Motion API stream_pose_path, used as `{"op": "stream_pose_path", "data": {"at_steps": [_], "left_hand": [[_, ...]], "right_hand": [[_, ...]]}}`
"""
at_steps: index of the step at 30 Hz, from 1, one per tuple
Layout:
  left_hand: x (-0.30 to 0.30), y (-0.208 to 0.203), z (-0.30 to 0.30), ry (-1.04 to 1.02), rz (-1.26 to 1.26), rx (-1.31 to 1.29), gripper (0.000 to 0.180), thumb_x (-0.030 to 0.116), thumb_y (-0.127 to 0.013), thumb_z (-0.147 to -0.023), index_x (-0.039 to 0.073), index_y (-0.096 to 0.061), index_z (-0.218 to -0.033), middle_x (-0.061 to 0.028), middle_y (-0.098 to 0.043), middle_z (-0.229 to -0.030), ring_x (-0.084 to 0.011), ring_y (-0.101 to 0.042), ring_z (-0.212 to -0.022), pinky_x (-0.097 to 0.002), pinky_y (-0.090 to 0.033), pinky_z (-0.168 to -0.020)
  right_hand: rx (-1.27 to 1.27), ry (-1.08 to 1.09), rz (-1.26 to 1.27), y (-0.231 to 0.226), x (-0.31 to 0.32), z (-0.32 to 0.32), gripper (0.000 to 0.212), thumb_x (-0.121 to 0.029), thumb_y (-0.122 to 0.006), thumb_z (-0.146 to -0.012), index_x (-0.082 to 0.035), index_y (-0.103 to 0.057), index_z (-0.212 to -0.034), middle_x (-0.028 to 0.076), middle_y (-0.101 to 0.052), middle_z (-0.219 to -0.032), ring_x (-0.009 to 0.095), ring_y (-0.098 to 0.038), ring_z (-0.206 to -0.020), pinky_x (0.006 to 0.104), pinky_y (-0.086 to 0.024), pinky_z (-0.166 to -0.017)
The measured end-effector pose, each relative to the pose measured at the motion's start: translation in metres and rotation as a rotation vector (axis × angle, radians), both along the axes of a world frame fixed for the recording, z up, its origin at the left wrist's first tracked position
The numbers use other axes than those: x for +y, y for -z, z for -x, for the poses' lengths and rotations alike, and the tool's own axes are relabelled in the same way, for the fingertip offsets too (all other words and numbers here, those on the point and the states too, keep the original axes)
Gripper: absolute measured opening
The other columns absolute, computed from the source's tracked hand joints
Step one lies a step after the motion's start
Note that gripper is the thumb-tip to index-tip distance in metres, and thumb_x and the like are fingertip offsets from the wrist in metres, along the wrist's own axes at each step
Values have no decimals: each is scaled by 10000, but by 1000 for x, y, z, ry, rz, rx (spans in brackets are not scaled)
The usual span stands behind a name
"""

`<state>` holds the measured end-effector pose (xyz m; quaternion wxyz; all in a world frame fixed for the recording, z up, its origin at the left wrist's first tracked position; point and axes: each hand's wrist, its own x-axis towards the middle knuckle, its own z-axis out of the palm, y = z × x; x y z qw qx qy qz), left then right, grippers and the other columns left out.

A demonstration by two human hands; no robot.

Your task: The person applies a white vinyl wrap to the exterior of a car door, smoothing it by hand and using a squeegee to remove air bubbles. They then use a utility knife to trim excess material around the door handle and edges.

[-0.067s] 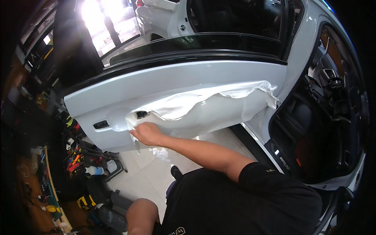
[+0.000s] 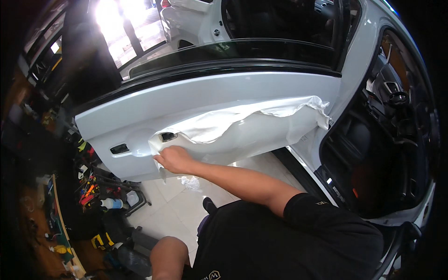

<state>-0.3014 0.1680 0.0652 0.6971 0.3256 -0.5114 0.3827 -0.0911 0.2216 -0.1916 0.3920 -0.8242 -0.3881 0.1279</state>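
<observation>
My right hand (image 2: 174, 160) is at the lower left part of an open white car door (image 2: 224, 86). Its fingers are closed, pinching the edge of a thin white film (image 2: 205, 130) just below a handle opening (image 2: 168, 136). Loose and wrinkled, the film runs rightward across the door from there, its upper edge folded over in waves. A second dark opening (image 2: 120, 149) sits in the door to the left of my hand. Of my left side only a bare, bent limb (image 2: 170, 254) shows at the lower edge; my left hand is out of view.
Right of the door is the open car interior with a black seat (image 2: 352, 140). On the left stands a cart with tools (image 2: 88, 191) and a bottle (image 2: 112, 203). Crumpled white scrap (image 2: 190, 182) lies on the tiled floor (image 2: 170, 205). Another white car (image 2: 191, 21) is beyond.
The view has shifted very slightly. My right hand keeps the same grip on the film, and nothing else has visibly moved.
</observation>
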Motion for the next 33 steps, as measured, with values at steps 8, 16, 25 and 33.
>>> {"op": "stream_pose_path", "data": {"at_steps": [8, 16, 25, 33], "left_hand": [[-1, 1, -14, 70, -51, 46, 162, -94, -575, -882, 50, -647, -897, 27, -584, -952, -78, -567, -613, -247, -391, -487], [-5, 7, -20, -22, 37, -7, 184, -106, -600, -845, 73, -631, -869, 68, -584, -924, -44, -571, -582, -218, -372, -484], [-8, 8, -27, -48, 68, -33, 203, -107, -590, -844, 90, -626, -877, 88, -590, -914, -36, -588, -598, -217, -373, -504], [-7, 16, -21, -69, 23, 79, 164, -30, -617, -883, 107, -672, -954, 58, -600, -917, -83, -629, -621, -234, -375, -515]], "right_hand": [[-60, 1, -48, 5, 5, -5, 541, -401, -506, -997, 43, -691, -749, 272, -659, -758, 466, -647, -774, 556, -493, -766], [-53, -14, -69, 6, 3, -7, 528, -380, -515, -997, 41, -693, -734, 272, -650, -727, 463, -646, -752, 552, -495, -766], [-37, -1, -77, 6, 5, -7, 530, -372, -520, -997, 41, -691, -712, 271, -638, -695, 463, -642, -729, 550, -495, -755], [-43, 10, -99, 9, 6, -7, 547, -378, -512, -1002, 36, -675, -685, 270, -624, -672, 466, -629, -712, 547, -490, -738]]}}
